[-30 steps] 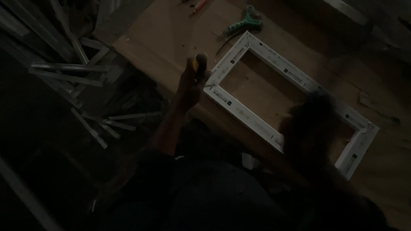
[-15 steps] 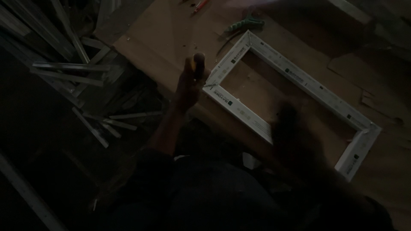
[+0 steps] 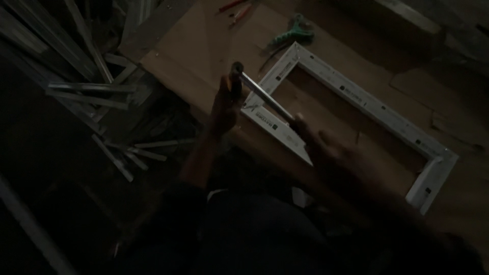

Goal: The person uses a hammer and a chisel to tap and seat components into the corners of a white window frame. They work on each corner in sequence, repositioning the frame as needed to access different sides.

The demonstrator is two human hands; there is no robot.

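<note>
Scene: dim workshop seen from above; a person stands at a wooden surface (image 3: 204,46).
Left hand (image 3: 226,102): raised over the near edge of the surface, grip closed round the dark end of a rod (image 3: 262,94).
Rod: slim, metallic, slanting from the left hand down to the right hand, crossing above the near left corner of the frame (image 3: 356,102).
Right hand (image 3: 326,147): blurred, over the frame's near rail; it meets the lower end of the rod, but whether its grip is closed on it cannot be told.
Frame: white, rectangular, open in the middle, lying flat and askew on the surface; mitred corners; the near rail ends in a cut point beside the right hand.
Clamp (image 3: 293,33): green-handled, on the surface just beyond the frame's far left corner.
Red tool (image 3: 237,7): small, at the far edge of the surface, well apart from the hands.
Offcuts (image 3: 91,91): pale strips heaped on the floor to the left of the surface.
</note>
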